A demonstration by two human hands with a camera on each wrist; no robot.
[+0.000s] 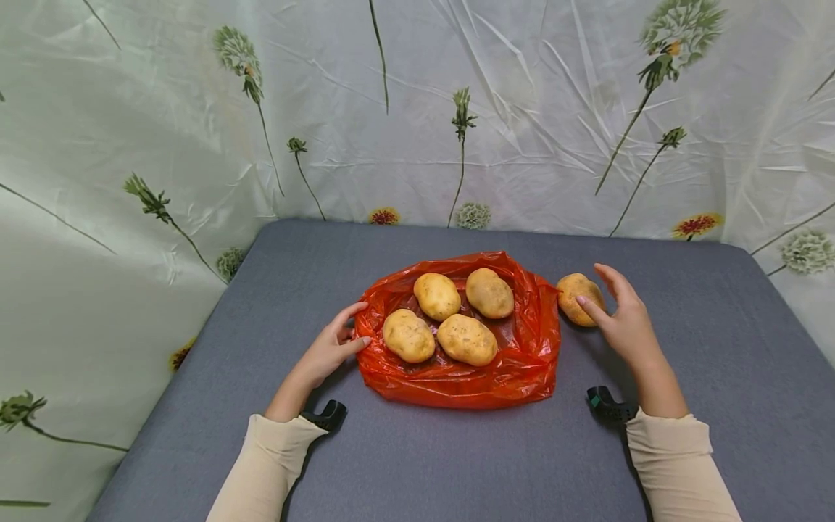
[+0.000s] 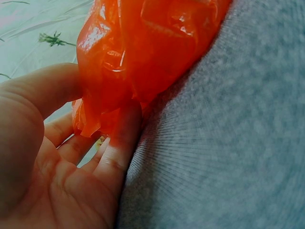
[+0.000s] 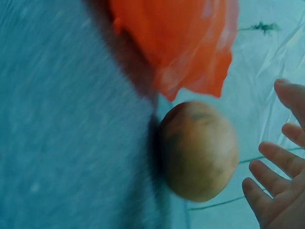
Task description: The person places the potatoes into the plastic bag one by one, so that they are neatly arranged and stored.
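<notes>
A red plastic bag [image 1: 457, 395] lies spread open on the table, its rim rolled out around several potatoes [image 1: 467, 339]. My left hand [image 1: 324, 353] holds the bag's left edge; in the left wrist view the thumb is on one side of the red film [image 2: 138, 52] and the fingers on the other. One more potato [image 1: 577, 300] sits on the table just outside the bag's right rim. Over it hovers my right hand [image 1: 625, 319], fingers spread. The right wrist view shows those fingers apart from the potato [image 3: 199, 151], beside it.
A grey cloth-covered table [image 1: 457, 464] carries everything. Behind and to the left hangs a pale curtain [image 1: 404, 159] with a flower print. Dark wrist-worn devices [image 1: 607, 404] stick out from both sleeves, low over the tabletop.
</notes>
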